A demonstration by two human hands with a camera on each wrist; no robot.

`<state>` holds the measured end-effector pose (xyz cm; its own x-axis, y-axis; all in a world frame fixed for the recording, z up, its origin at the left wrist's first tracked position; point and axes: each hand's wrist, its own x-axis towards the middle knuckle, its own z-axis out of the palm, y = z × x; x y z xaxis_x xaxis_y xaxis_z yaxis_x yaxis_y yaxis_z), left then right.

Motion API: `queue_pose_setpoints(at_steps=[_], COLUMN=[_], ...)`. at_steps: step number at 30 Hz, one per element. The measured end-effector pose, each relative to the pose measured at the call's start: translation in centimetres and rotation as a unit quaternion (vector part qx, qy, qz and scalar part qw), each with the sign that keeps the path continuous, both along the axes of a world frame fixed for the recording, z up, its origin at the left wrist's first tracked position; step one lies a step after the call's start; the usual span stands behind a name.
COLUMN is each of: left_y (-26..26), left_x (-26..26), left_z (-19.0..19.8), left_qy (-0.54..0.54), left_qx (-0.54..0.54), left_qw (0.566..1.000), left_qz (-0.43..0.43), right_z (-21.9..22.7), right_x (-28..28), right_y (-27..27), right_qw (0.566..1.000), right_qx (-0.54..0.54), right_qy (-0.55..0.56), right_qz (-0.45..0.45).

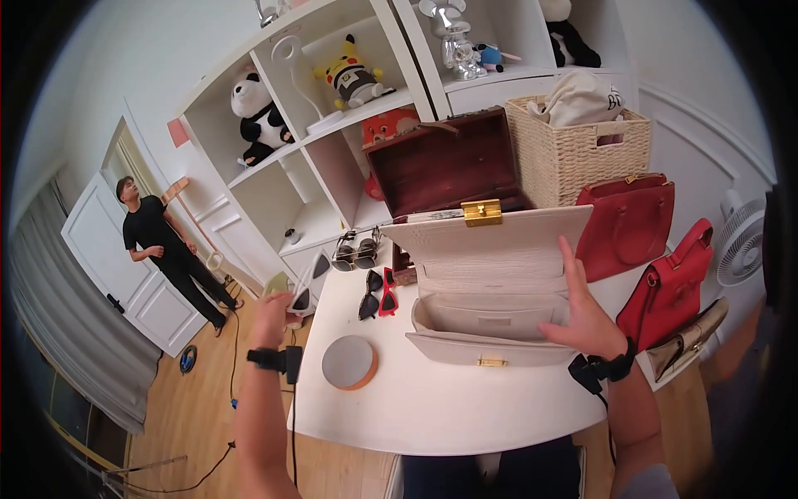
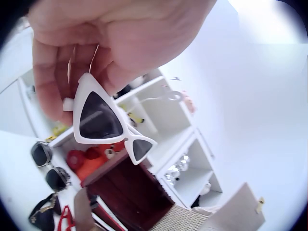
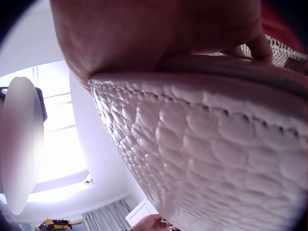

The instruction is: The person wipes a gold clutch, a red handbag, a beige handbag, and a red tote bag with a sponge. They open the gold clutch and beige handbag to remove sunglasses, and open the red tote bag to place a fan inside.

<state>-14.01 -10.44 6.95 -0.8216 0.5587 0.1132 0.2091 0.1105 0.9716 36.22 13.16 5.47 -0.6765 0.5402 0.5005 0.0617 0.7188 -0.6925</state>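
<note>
My left hand [image 1: 271, 319] pinches a pair of white cat-eye sunglasses [image 2: 100, 115] by the temples, off to the left of the table. Their dark triangular lenses hang below the fingers in the left wrist view. At the table's right, a beige textured handbag [image 1: 449, 348] stands with its flap [image 1: 507, 249] raised and its inside showing. My right hand [image 1: 592, 323] rests on the bag's right side, fingers stretched up beside the flap and thumb over the opening. In the right wrist view, the bag's scaly leather [image 3: 192, 130] fills much of the frame below the hand.
Black sunglasses [image 1: 368, 295], red sunglasses [image 1: 388, 293] and metal-framed sunglasses [image 1: 356, 253] lie left of the bag. A round grey-topped speaker [image 1: 349, 362] sits nearer me. Behind are an open dark-red case [image 1: 449, 162] and a wicker basket [image 1: 573, 158]; red handbags [image 1: 628, 224] stand right.
</note>
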Motion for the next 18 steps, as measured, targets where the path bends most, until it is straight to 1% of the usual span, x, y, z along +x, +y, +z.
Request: queue_pose_setpoints(at_steps=[1, 2, 3, 4, 5, 7, 9, 11, 13, 16, 18], left_y=[0.5, 1.3, 2.0, 2.9, 3.4, 4.4, 5.4, 6.2, 7.1, 7.4, 7.2], left_x=[-1.5, -2.6, -3.1, -2.7, -3.3, -4.4, -5.2, -4.6, -3.7, -2.9, -1.8], left_z=[-1.8, -3.7, -5.0, -5.6, -6.7, -8.3, -9.7, -9.5, -9.2, -8.7, -8.1], left_qy=[-0.05, -0.061, -0.072, -0.096, -0.146, -0.197, -0.197, -0.194, -0.169, -0.15, -0.129], left_qx=[-0.032, -0.054, -0.077, -0.084, -0.076, -0.088, -0.099, -0.112, -0.158, -0.185, -0.181], left_qw=[0.998, 0.997, 0.994, 0.991, 0.986, 0.976, 0.975, 0.975, 0.973, 0.971, 0.974], left_qz=[0.002, 0.012, 0.023, 0.049, 0.035, 0.016, 0.003, -0.01, -0.003, -0.025, -0.035], right_z=[0.0, 0.0, -0.1, -0.4, -0.4, -0.3, -0.2, -0.3, -0.4, -0.3, -0.4], right_x=[0.0, 0.0, -0.1, -0.2, -0.1, -0.1, -0.1, -0.2, -0.2, -0.1, -0.2], right_y=[0.0, 0.1, 0.2, 0.4, 0.6, 0.4, 0.4, 0.5, 0.6, 0.5, 0.5], right_qw=[1.0, 1.0, 1.0, 1.0, 1.0, 1.0, 1.0, 1.0, 1.0, 1.0, 0.999], right_qx=[-0.009, -0.018, -0.017, -0.013, -0.008, -0.015, -0.023, -0.026, -0.022, -0.025, -0.031], right_qy=[0.001, 0.002, 0.002, 0.009, 0.015, 0.013, 0.012, 0.013, 0.015, 0.017, 0.017], right_qz=[0.003, 0.005, 0.005, 0.009, 0.012, 0.011, 0.009, 0.011, 0.01, 0.01, 0.013])
